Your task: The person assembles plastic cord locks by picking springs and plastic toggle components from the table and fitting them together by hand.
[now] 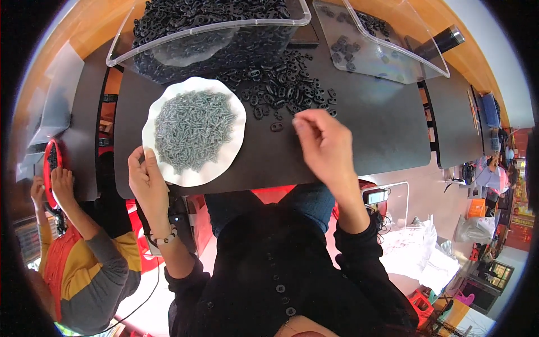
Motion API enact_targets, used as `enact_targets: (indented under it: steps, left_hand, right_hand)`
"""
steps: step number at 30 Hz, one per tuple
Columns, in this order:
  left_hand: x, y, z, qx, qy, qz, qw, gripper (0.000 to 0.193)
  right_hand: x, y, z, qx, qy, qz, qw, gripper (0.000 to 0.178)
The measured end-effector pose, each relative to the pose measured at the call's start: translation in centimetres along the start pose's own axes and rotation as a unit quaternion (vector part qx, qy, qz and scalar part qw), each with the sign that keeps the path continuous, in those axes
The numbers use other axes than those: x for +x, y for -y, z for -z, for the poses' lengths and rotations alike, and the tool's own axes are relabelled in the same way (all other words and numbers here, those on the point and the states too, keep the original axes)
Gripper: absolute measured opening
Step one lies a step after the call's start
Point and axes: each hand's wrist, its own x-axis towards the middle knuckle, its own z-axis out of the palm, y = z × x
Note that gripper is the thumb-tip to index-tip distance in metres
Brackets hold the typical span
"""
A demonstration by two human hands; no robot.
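Observation:
My left hand (147,178) grips the lower left rim of a white plate with a wavy edge (237,137), thumb on top of the rim. On the plate lies a heap of small grey-green screw-like pieces (193,129). My right hand (325,147) hovers over the dark table, fingers curled with thumb and forefinger pinched. Whether something tiny sits in that pinch cannot be made out. Just beyond it spreads a loose pile of small black two-holed parts (286,87). One such black part (277,127) lies apart, left of my right fingertips.
A clear bin (208,24) full of black parts stands at the back left. Another clear bin (387,59) at the back right holds fewer parts and a dark cylinder (449,38). At left, a co-worker's hands (62,185) are at a red-rimmed tray (49,185).

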Motion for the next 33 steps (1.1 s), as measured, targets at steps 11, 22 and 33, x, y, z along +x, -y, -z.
enact_targets:
  steps: [11, 22, 33]
  left_hand:
    - [0.4, -0.8, 0.5, -0.040, 0.072, 0.042, 0.996, 0.032]
    - [-1.9, -1.4, -0.6, -0.163, 0.063, 0.054, 0.983, 0.029]
    - [-6.0, -8.2, -4.7, -0.205, 0.180, 0.007, 0.962, 0.031]
  right_hand:
    - [1.2, 0.4, 0.5, -0.057, -0.014, 0.042, 0.997, 0.012]
    - [-1.9, 2.9, -2.1, 0.166, 0.169, -0.125, 0.964, 0.026]
    - [-4.3, 1.7, 2.7, 0.353, 0.003, -0.242, 0.904, 0.020]
